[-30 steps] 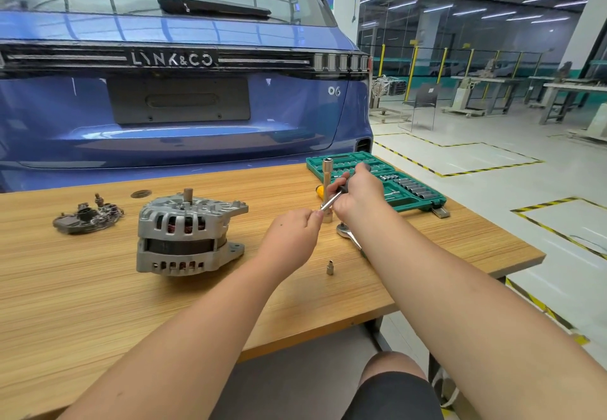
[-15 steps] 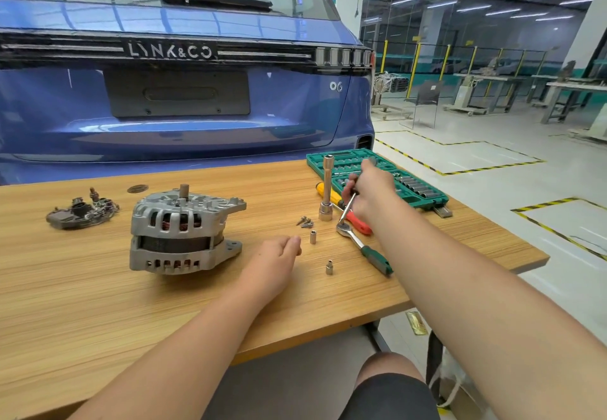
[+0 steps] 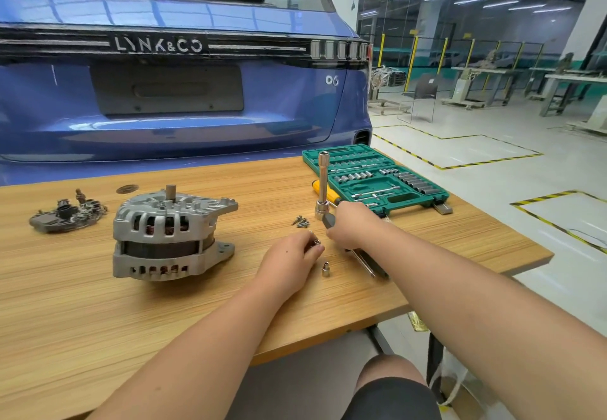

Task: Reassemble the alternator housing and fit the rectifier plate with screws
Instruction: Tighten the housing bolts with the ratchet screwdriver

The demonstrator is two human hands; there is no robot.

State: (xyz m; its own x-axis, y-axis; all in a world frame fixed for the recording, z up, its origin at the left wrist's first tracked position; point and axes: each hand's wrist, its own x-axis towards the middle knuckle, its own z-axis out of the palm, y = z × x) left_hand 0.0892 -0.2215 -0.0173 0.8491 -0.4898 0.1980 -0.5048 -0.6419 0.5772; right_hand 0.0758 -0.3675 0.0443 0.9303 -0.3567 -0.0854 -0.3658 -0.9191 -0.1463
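Note:
The grey alternator housing (image 3: 167,232) stands on the wooden table (image 3: 98,314), shaft up. Far left of it lies the dark rectifier plate (image 3: 65,214). A few loose screws (image 3: 300,221) lie right of the alternator. My left hand (image 3: 290,257) rests on the table and pinches a small silver socket (image 3: 317,242) at its fingertips. My right hand (image 3: 353,226) is just beside it and grips a driver whose dark handle end (image 3: 328,221) sticks out toward the screws. Another small socket (image 3: 325,269) stands on the table in front of my hands.
A tall socket on an extension (image 3: 323,186) stands upright behind my right hand, with a yellow screwdriver (image 3: 328,191) beside it. A ratchet (image 3: 364,262) lies under my right wrist. The open green socket case (image 3: 377,180) sits at the table's far right. A blue car (image 3: 180,91) stands behind.
My right hand drew back from the socket case toward me, the driver in it. My left hand slid right along the table and took hold of the small socket.

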